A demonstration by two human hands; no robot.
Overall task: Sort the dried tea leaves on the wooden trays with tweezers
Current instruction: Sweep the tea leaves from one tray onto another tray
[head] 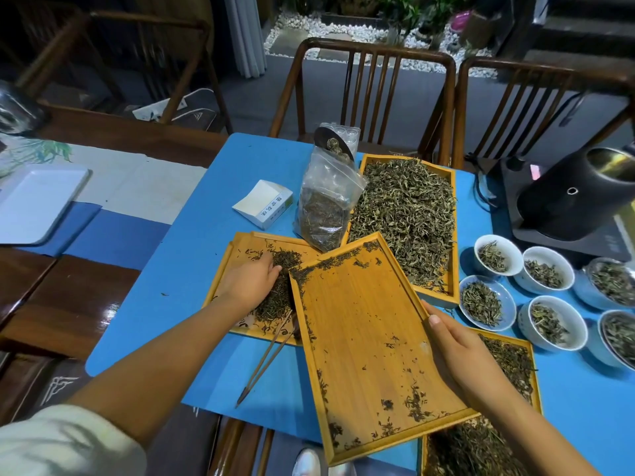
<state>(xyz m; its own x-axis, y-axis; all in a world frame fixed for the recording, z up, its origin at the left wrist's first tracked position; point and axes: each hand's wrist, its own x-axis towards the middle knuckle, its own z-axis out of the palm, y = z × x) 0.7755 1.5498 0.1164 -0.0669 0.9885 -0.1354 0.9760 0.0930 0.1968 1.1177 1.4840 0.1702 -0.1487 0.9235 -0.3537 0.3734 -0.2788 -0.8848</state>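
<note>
My right hand (457, 355) grips the right edge of a nearly bare wooden tray (360, 345), held tilted with its far end over the left tray (237, 269). A few dark leaf scraps cling to it. My left hand (254, 280) rests on the dark tea pile (278, 297) in the left tray, fingers spread over the leaves. Wooden tweezers (268, 359) lie loose on the blue mat, tips against the left tray's near edge. A back tray (409, 221) is heaped with greenish leaves. Another tray (508, 365) of dark leaves lies under my right wrist.
A zip bag of tea (326, 207) and a white box (263, 204) stand behind the trays. Several white bowls (549, 297) of leaves sit at the right, beside a black kettle (577, 197). Two wooden chairs (371, 94) stand behind the blue mat (206, 331). A white tray (37, 201) lies far left.
</note>
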